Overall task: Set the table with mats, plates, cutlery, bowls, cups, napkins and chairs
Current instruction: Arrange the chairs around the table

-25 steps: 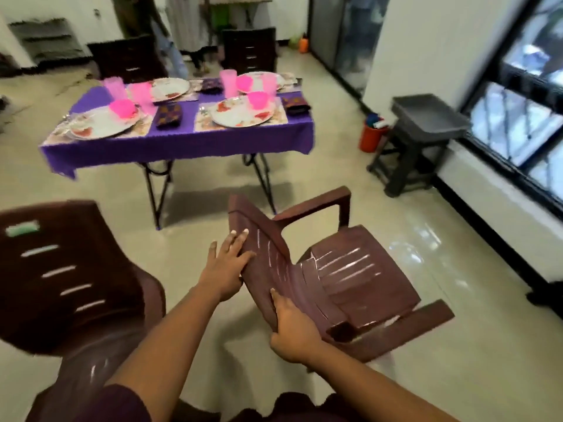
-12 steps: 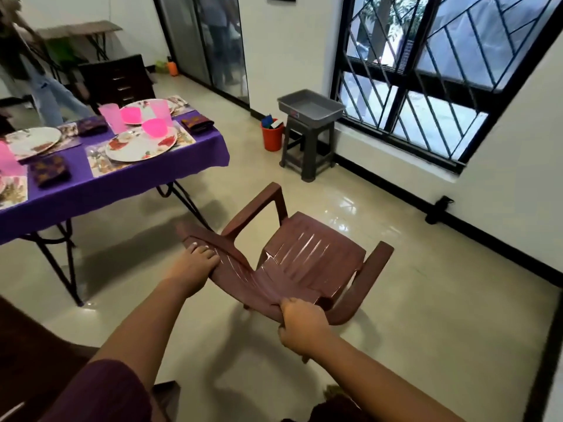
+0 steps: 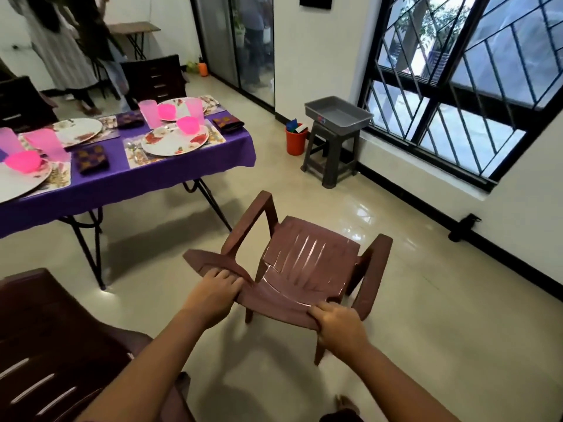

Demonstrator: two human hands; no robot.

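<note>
A brown plastic armchair stands upright on the floor in front of me, its seat facing away. My left hand grips the top left of its backrest, and my right hand grips the top right. To the left stands the table with a purple cloth, carrying floral plates, pink cups, pink bowls, dark napkins and mats. A second brown chair is at the lower left.
A grey stool with a grey tray stands by the barred window, an orange bucket beside it. Two dark chairs sit behind the table. People stand at the back left. Bare floor lies right of the chair.
The chair has swung round from tilted on its side to upright on its legs. Both hands kept hold of the backrest; my view turned right toward the window.
</note>
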